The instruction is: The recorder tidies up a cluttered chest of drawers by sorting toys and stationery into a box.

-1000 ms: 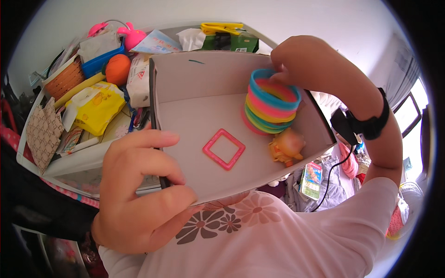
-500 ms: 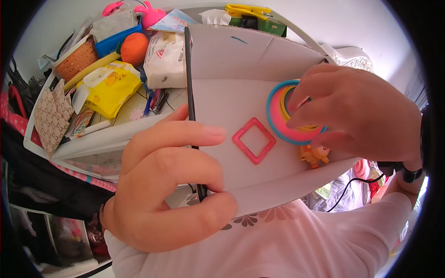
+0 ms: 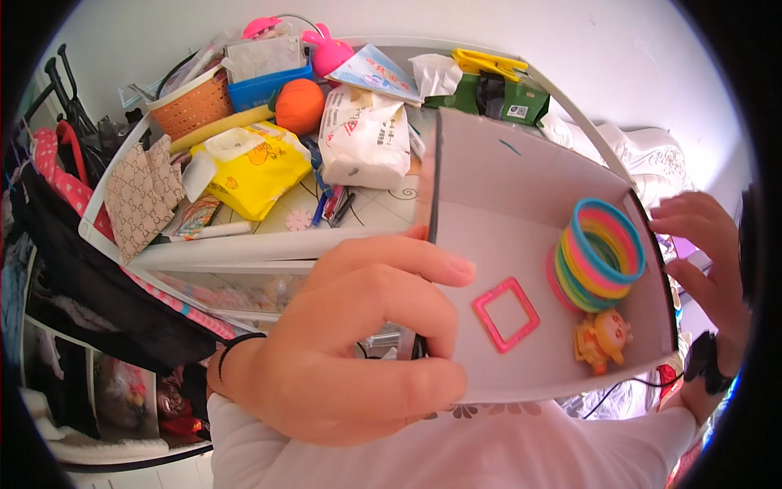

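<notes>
A shallow white cardboard box (image 3: 489, 232) with dark edges tilts in front of me. My left hand (image 3: 366, 342) grips its left edge between fingers and thumb. Inside, toward the right wall, a rainbow coil spring toy (image 3: 570, 277) leans with its blue end up. Just below the spring lies a small orange-yellow toy figure (image 3: 601, 341). A pink square frame (image 3: 487, 329) rests on the box bottom, closer to my left hand. My right hand (image 3: 702, 253) is at the box's right edge, fingers apart and holding nothing; whether they touch the wall I cannot tell.
Behind the box on the left, a cluttered desk holds a yellow wipes pack (image 3: 265, 167), a white paper package (image 3: 366, 138), an orange ball (image 3: 299, 107), a woven basket (image 3: 191, 106) and several pens (image 3: 332, 204). A black cable (image 3: 611, 393) runs beneath the box's right side.
My right hand has let go of the coil spring and moved right, out of the box. The spring now stands taller by the right wall. Box and left hand have shifted right and down in view.
</notes>
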Tool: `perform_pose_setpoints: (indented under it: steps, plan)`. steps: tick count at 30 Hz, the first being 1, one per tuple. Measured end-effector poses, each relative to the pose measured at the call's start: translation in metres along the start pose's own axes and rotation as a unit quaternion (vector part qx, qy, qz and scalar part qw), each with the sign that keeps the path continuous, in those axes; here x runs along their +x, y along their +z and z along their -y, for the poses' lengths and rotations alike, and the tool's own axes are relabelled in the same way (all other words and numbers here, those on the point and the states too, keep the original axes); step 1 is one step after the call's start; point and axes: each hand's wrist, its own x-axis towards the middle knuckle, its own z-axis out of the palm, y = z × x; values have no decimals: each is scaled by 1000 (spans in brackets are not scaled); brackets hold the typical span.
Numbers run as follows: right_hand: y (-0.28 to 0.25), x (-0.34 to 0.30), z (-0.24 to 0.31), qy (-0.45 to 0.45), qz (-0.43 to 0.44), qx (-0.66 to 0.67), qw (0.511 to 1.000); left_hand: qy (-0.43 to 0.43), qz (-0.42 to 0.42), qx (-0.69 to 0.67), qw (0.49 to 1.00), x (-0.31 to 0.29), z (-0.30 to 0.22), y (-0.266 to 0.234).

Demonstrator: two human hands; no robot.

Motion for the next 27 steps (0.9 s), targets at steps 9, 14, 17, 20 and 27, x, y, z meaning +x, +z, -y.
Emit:
perform_pose_setpoints:
  steps: [9, 14, 17, 20, 27]
  plan:
    - [83, -68, 64, 403, -328, 594, 615, 13, 8, -196, 980, 21, 5, 32]
    - [102, -109, 79, 473, -382, 679, 411, 68, 86, -255, 961, 38, 10, 66]
    - [108, -133, 84, 500, -404, 685, 343, 64, 61, -260, 961, 46, 7, 85]
    - [111, -148, 95, 523, -414, 688, 285, -14, -98, -412, 906, 44, -14, 82]
    - [129, -174, 105, 564, -420, 683, 201, 66, 109, -436, 891, 60, -7, 70]
